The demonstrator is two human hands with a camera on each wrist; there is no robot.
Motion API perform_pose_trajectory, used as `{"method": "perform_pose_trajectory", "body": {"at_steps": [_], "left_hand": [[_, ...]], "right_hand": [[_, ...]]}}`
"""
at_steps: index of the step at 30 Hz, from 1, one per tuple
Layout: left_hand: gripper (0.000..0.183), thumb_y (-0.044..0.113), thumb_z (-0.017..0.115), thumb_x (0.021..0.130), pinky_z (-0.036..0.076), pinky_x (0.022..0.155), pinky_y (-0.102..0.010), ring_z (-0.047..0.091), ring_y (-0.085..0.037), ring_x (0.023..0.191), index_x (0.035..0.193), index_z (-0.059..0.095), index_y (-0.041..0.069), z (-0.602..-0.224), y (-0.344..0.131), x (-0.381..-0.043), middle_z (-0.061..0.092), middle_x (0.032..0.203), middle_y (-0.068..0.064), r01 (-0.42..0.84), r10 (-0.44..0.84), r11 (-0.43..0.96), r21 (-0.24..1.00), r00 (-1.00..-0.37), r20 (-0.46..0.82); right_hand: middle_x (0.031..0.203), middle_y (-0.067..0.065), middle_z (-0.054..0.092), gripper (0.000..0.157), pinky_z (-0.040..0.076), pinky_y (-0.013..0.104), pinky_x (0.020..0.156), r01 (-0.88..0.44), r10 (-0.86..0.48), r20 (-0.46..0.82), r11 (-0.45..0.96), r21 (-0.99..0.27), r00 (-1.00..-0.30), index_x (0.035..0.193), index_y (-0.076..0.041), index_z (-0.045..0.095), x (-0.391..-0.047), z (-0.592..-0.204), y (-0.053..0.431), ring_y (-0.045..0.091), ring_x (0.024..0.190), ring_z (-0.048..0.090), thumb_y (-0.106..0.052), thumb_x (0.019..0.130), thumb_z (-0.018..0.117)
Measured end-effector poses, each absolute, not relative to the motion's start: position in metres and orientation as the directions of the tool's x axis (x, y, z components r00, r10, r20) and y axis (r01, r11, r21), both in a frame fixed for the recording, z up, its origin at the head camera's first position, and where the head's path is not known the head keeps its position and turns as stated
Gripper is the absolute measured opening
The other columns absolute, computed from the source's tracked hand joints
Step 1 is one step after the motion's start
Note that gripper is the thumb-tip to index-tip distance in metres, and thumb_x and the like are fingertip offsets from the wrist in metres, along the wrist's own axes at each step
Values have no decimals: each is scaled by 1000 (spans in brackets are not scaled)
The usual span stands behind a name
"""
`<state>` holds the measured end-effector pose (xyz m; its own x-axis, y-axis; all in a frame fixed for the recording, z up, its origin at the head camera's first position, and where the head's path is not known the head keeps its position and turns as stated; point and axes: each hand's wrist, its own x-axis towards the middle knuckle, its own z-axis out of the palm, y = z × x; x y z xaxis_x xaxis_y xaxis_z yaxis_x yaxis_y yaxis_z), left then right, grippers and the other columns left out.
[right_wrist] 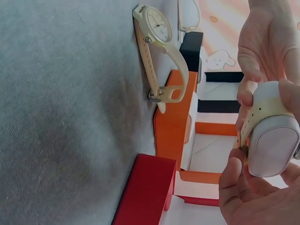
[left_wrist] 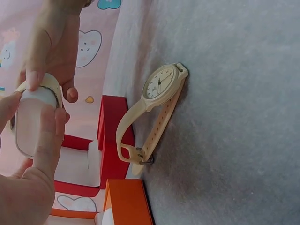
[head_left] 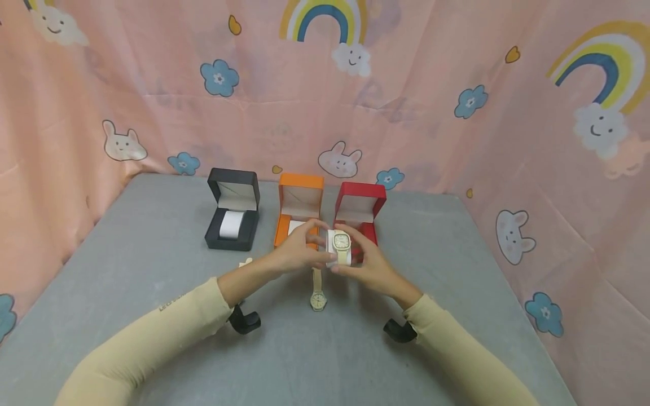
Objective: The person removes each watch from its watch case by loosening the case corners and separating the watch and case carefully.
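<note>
Between both hands, above the table in front of the red box, is a white watch cushion (left_wrist: 33,126) with a square-faced cream watch (head_left: 342,242) strapped round it. My left hand (head_left: 299,248) grips the cushion from the left, its fingers lying along it in the left wrist view. From the other side my right hand (head_left: 373,268) holds it, with thumb and fingers at its ends. Just below the hands, a round-faced cream watch (head_left: 318,300) lies on its side with its strap buckled into a loop. The open red box (head_left: 360,194) is partly hidden by my right hand.
An open black box (head_left: 231,239) with a white cushion (head_left: 232,224) stands at the back left. Beside it is an open orange box (head_left: 302,180), also with a white cushion. Another pale watch (head_left: 246,262) is mostly hidden behind my left forearm. A pink patterned curtain (head_left: 406,135) surrounds the grey table (head_left: 345,361).
</note>
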<state>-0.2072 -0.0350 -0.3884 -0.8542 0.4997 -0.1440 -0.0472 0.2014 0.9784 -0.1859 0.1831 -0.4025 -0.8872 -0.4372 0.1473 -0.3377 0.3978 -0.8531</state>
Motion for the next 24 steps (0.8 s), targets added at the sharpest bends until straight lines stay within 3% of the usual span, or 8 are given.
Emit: {"method": "perform_pose_trajectory", "body": {"at_steps": [6,11,16,21,24], "left_hand": [[64,14,78,87,61,71,-32,69,-25,86,144,48,15,-391,-36,-206,67,126,-19,-28,483,236,971,-864,-142],[69,16,78,88,62,71,-32,68,-24,93,150,47,15,-390,-40,-205,65,131,-18,-8,483,274,962,-864,-145],[70,15,76,90,61,70,-33,67,-24,92,152,45,12,-388,-46,-207,64,132,-20,23,538,251,968,-834,-120],[69,13,75,89,62,75,-42,67,-40,94,151,45,11,-384,-52,-208,63,132,-21,53,612,236,970,-783,-106],[67,11,75,89,62,77,-44,66,-40,95,149,45,12,-383,-54,-209,64,130,-20,44,640,218,975,-761,-109]], "right_hand": [[137,12,54,82,60,44,89,-357,-453,155,404,-842,-878,153,-15,40,-185,-402,182,26,106,61,-9,82,80],[140,13,54,82,58,49,90,-381,-486,162,394,-837,-859,154,-12,40,-186,-402,183,27,107,59,-4,81,77],[143,10,53,82,58,45,91,-370,-520,140,369,-853,-843,154,-14,40,-188,-398,186,27,110,60,-8,83,80],[143,9,52,82,57,41,89,-354,-578,119,313,-881,-807,153,-18,42,-190,-394,190,27,113,57,-9,81,82],[144,8,50,81,58,39,88,-345,-582,116,301,-889,-805,150,-18,44,-190,-393,189,27,114,56,-7,80,83]]}}
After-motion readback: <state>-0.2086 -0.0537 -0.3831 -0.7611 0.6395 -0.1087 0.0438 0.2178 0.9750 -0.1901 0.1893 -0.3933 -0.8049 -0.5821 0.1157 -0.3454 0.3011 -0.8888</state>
